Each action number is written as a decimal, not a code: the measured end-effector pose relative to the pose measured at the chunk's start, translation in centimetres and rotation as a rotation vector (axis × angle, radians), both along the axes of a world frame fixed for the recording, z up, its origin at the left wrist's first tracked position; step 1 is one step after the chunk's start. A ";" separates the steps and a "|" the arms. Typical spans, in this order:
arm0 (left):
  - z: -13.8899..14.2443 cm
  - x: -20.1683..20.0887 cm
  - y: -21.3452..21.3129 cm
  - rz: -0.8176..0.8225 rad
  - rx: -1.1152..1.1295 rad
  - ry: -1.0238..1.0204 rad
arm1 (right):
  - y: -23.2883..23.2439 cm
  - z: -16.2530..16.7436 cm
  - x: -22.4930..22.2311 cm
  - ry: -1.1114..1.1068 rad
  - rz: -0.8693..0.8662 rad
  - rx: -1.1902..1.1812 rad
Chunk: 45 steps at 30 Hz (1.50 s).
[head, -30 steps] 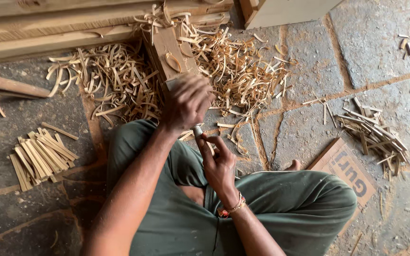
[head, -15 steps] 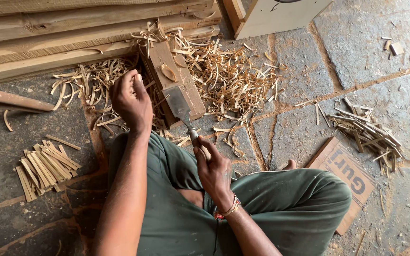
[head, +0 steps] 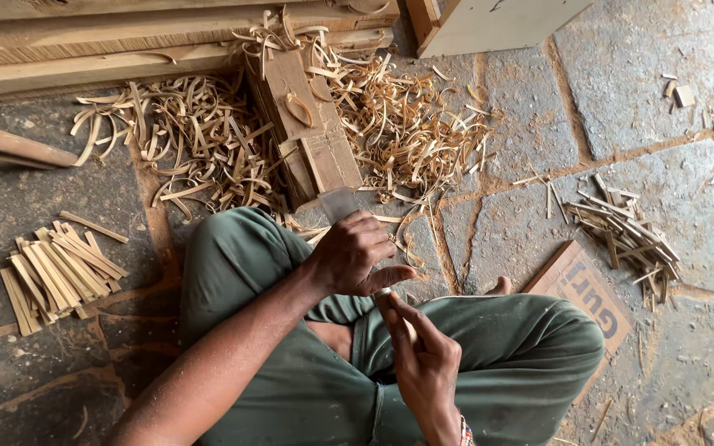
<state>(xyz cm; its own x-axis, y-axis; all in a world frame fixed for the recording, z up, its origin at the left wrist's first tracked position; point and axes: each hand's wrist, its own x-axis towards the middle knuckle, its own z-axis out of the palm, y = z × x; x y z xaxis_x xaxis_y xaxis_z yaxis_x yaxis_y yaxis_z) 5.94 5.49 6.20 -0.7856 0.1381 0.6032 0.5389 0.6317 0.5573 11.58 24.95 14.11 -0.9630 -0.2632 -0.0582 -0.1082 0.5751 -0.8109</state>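
Stone paving point(head: 621, 74) fills the head view, strewn with curled shavings point(head: 208, 140) around a wooden block point(head: 303, 124) at upper centre. To shave cleanly, I judge the stick needs steadying close to the edge. At lower centre, the left hand point(head: 353, 252) curls closed around a flat blade point(head: 338, 202); the right hand point(head: 423, 363) pinches a thin stick point(head: 396, 306) just below.

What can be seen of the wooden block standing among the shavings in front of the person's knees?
The wooden block is a brown, worn, rough-looking length of wood lying on the stone floor, its long side running away from the person. A curled shaving lies on its top. Pale wood shavings are heaped on both sides. Its near end meets a flat grey blade, just above the left hand.
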 end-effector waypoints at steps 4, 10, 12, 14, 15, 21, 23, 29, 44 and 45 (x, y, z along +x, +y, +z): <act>-0.2 0.2 0.0 0.007 0.024 0.036 | -0.3 -0.1 0.4 0.007 0.021 -0.027; -0.6 0.3 -0.2 0.017 0.027 -0.022 | -0.4 -0.1 0.3 0.000 0.041 0.014; -0.8 0.3 -0.2 0.015 0.027 -0.087 | -0.4 0.0 0.2 0.003 0.059 0.035; -1.1 0.2 -0.2 -0.001 0.001 -0.174 | -0.5 0.0 0.1 0.008 0.075 0.055; -1.4 0.1 -0.2 -0.010 -0.010 -0.217 | -0.6 -0.1 0.1 0.014 0.100 0.032; -4.9 -2.1 -1.4 -0.006 -0.164 -0.267 | -2.1 -1.9 -0.7 0.037 0.150 0.039; -6.5 -3.2 -1.8 -0.002 -0.219 -0.286 | -2.4 -2.5 -1.2 0.070 0.168 0.007; -10.7 -8.5 -6.4 0.114 -0.349 -0.203 | -6.2 -5.8 -5.0 0.113 0.185 0.093; -1.2 -3.2 -2.4 0.131 -0.067 0.026 | -2.9 -4.2 -4.5 0.069 0.034 -0.457; -1.2 -3.0 -2.1 0.129 -0.064 0.035 | -2.2 -3.8 -4.1 0.092 0.026 -0.347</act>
<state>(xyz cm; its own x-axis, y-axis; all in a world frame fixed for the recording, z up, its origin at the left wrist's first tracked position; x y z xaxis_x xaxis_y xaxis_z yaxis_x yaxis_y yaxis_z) 2.91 3.36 5.04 -0.7777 0.0761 0.6241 0.4692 0.7309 0.4956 7.52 22.74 10.32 -0.9528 -0.2764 0.1255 -0.2007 0.2637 -0.9435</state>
